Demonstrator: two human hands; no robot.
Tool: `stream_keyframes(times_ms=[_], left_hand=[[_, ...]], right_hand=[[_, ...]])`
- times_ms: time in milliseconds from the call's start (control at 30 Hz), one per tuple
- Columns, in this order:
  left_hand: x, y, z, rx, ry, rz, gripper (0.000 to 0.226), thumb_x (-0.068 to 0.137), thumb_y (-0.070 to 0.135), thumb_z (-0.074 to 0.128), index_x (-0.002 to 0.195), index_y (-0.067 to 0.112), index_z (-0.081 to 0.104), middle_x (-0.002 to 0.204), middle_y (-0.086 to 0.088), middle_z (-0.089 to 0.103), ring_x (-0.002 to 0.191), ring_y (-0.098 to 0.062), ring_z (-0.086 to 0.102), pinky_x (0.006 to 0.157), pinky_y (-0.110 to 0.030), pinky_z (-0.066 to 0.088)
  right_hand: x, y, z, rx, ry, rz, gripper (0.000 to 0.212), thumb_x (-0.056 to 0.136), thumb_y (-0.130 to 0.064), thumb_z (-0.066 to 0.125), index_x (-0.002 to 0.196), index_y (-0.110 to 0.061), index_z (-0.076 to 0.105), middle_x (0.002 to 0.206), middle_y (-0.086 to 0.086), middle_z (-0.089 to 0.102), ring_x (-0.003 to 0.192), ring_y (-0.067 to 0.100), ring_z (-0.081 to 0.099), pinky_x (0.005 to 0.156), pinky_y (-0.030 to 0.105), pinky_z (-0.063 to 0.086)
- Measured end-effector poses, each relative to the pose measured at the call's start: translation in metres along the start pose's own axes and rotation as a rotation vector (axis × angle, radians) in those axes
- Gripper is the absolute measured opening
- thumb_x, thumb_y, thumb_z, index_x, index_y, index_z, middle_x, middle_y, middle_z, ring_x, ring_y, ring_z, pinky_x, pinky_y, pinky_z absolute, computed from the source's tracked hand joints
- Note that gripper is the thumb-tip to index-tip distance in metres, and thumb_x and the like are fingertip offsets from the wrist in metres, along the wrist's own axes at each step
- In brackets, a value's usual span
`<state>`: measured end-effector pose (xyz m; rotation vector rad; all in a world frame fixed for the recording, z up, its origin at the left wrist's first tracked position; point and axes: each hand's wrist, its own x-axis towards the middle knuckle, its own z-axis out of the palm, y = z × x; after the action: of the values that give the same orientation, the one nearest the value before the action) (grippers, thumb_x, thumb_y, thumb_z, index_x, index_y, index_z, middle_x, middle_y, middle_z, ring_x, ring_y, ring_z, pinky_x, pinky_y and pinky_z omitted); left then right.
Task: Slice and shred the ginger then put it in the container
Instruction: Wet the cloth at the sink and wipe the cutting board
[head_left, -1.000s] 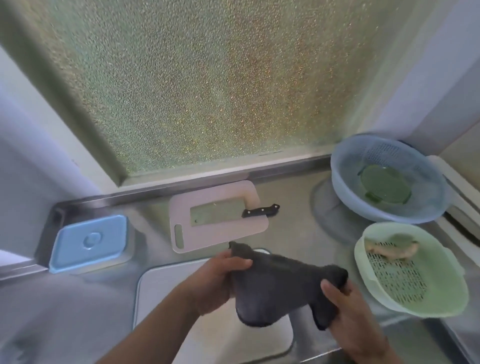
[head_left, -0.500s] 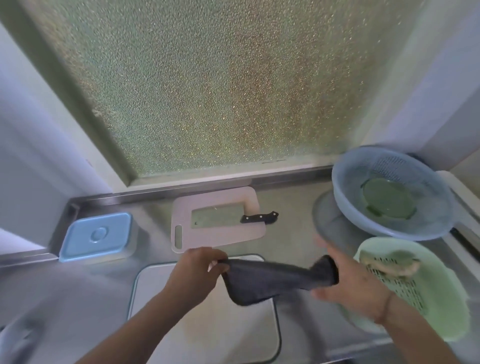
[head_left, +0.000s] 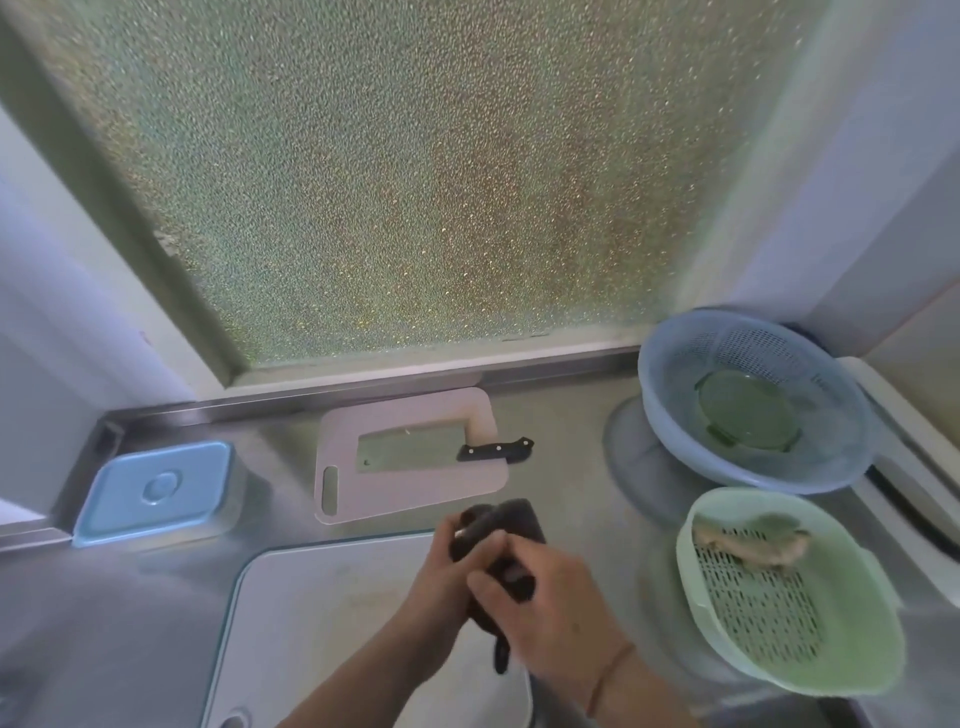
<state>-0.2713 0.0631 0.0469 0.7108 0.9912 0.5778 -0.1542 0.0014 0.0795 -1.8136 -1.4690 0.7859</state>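
Ginger (head_left: 748, 543) lies in the green colander (head_left: 852, 670), right of the sink cover (head_left: 322, 623). Left hand (head_left: 447, 582) and right hand (head_left: 550, 618) together clutch a bunched dark cloth (head_left: 498, 540) above the cover. Cleaver (head_left: 441, 452) rests on the cutting board (head_left: 415, 499); lidded blue container (head_left: 156, 491) stands far left.

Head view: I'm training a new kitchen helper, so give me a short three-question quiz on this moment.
1. True or false: the cleaver lies on the pink board.
2. The ginger sits in which basket? A blue, B green.
3. What do both hands grip?

Key: 1 true. 2 B, the green basket; the blue basket holds none. 3 The dark cloth, held by the left hand and the right hand.
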Motion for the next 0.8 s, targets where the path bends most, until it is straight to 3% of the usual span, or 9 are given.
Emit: stream_keyframes(times_ms=[100, 167, 233, 333, 400, 467, 533, 667, 800], left_hand=[[0.009, -0.011, -0.012, -0.028, 0.011, -0.011, 0.066, 0.069, 0.014, 0.079, 0.132, 0.009, 0.058, 0.121, -0.017, 0.071, 0.111, -0.037, 0.068, 0.08, -0.045, 0.06], [0.01, -0.016, -0.012, -0.039, -0.037, -0.026, 0.064, 0.067, 0.007, 0.076, 0.129, 0.007, 0.06, 0.12, -0.019, 0.071, 0.111, -0.036, 0.069, 0.087, -0.046, 0.059], [0.011, -0.02, -0.008, 0.008, -0.054, -0.029, 0.066, 0.07, 0.003, 0.077, 0.133, 0.011, 0.057, 0.122, -0.018, 0.07, 0.11, -0.034, 0.069, 0.086, -0.042, 0.059], [0.018, -0.027, -0.007, 0.129, 0.024, -0.079, 0.094, 0.071, 0.0, 0.086, 0.14, 0.042, 0.038, 0.126, -0.007, 0.063, 0.109, -0.032, 0.069, 0.082, -0.045, 0.061], [0.024, -0.032, -0.008, 0.325, 0.009, -0.079, 0.109, 0.048, 0.013, 0.093, 0.137, 0.047, 0.039, 0.132, 0.004, 0.05, 0.112, -0.029, 0.067, 0.088, -0.043, 0.06], [0.029, -0.035, -0.007, 0.718, -0.054, 0.046, 0.092, 0.043, 0.027, 0.087, 0.128, 0.04, 0.056, 0.129, 0.011, 0.049, 0.113, -0.017, 0.064, 0.098, -0.022, 0.052], [0.033, -0.032, 0.001, 1.028, -0.105, 0.161, 0.055, 0.057, 0.03, 0.072, 0.112, 0.032, 0.07, 0.111, 0.014, 0.061, 0.098, -0.001, 0.06, 0.083, -0.002, 0.04], [0.059, -0.026, 0.014, 1.122, -0.04, 0.224, 0.028, 0.065, 0.026, 0.055, 0.085, 0.039, 0.069, 0.075, 0.013, 0.067, 0.072, -0.002, 0.059, 0.067, -0.017, 0.045], [0.092, -0.005, 0.036, 1.026, 0.008, 0.207, 0.027, 0.073, 0.025, 0.062, 0.073, 0.052, 0.063, 0.07, 0.018, 0.064, 0.062, 0.003, 0.058, 0.067, -0.023, 0.049]], right_hand=[[-0.012, 0.031, -0.006, 0.271, 0.367, 0.162, 0.032, 0.072, -0.051, 0.066, 0.096, -0.03, 0.068, 0.092, -0.017, 0.07, 0.089, 0.001, 0.066, 0.077, 0.014, 0.05], [-0.015, 0.055, -0.01, 0.494, 0.246, 0.368, 0.062, 0.062, -0.05, 0.074, 0.118, -0.033, 0.052, 0.11, -0.011, 0.067, 0.106, 0.005, 0.061, 0.089, 0.017, 0.044], [-0.017, 0.073, -0.01, 0.727, -0.009, 0.488, 0.086, 0.056, -0.045, 0.079, 0.13, -0.033, 0.037, 0.097, 0.009, 0.072, 0.093, 0.016, 0.067, 0.085, 0.024, 0.05], [-0.017, 0.098, -0.015, 0.666, 0.028, 0.418, 0.08, 0.057, -0.037, 0.083, 0.128, -0.033, 0.046, 0.062, 0.01, 0.064, 0.06, 0.016, 0.057, 0.065, 0.024, 0.048], [-0.015, 0.106, -0.02, 0.592, 0.022, 0.386, 0.083, 0.051, -0.047, 0.089, 0.124, -0.024, 0.057, 0.073, 0.004, 0.069, 0.07, 0.016, 0.061, 0.073, 0.028, 0.048], [-0.011, 0.113, -0.025, 0.499, -0.066, 0.382, 0.076, 0.045, -0.037, 0.091, 0.115, -0.025, 0.064, 0.094, -0.003, 0.074, 0.091, 0.011, 0.068, 0.081, 0.023, 0.051], [-0.006, 0.116, -0.029, 0.235, -0.085, 0.321, 0.054, 0.048, -0.035, 0.081, 0.1, -0.041, 0.067, 0.101, -0.011, 0.07, 0.099, 0.007, 0.066, 0.085, 0.015, 0.048], [0.014, 0.121, -0.043, -0.2, -0.05, 0.266, 0.03, 0.061, -0.045, 0.068, 0.088, -0.037, 0.058, 0.104, -0.008, 0.049, 0.099, 0.01, 0.049, 0.088, 0.016, 0.036], [0.059, 0.117, -0.059, -0.089, 0.032, 0.411, 0.016, 0.086, -0.028, 0.067, 0.091, -0.029, 0.052, 0.094, -0.006, 0.061, 0.094, 0.015, 0.058, 0.08, 0.022, 0.041]])
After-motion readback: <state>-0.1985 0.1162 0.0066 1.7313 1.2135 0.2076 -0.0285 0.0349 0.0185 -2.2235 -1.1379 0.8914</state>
